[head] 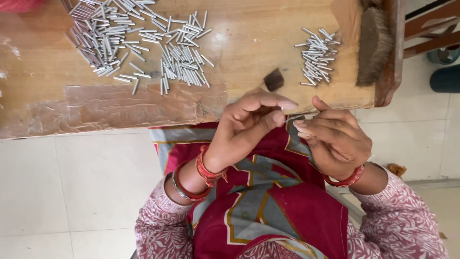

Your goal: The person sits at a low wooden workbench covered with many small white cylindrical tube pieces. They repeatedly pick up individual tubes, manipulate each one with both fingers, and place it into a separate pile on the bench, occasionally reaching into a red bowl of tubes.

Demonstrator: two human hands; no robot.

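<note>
While both hands meet below the table edge (143, 125), left hand (251, 125) and right hand (335, 141) pinch-grip one thin metal pin (289, 118), floor open leftward.

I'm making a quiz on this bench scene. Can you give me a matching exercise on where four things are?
Things:
1. big pin pile
2. small pin pile
3. brush
4. single pin

Places:
A. table's right edge
B. between the two hands' fingertips
C. table's upper left
D. just left of the brush

Pairs: 1-C, 2-D, 3-A, 4-B

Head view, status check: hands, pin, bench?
Left hand and right hand pinch one thin metal pin between fingertips. Pin piles on wooden bench, untouched. Nothing obstructing.
</note>
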